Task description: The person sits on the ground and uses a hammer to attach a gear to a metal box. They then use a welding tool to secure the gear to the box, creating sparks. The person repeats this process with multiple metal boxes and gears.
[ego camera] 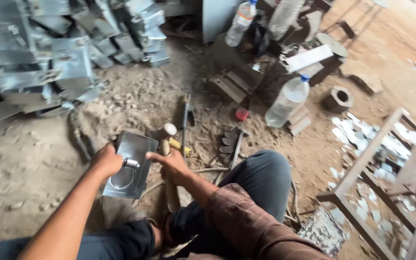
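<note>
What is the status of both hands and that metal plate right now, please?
Left hand grips metal plate at its left edge. Right hand fingers reach toward small cylinder on plate. Wooden-handled hammer lies just behind.

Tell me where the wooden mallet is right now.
The mallet stands just right of the metal plate in the head view, its handle behind the right hand, its head above the fingers.

Heaped at ten o'clock: stack of bent grey sheet-metal pieces (68, 53). Standing at two o'clock on the sandy ground (20, 163): clear plastic bottle with blue cap (287, 102), small red cap (241, 114) just beside. Further at three o'clock: grey block with round hole (338, 99). Tilted at four o'clock: wooden frame (376, 178) over scattered pale scraps (362, 132).
</note>
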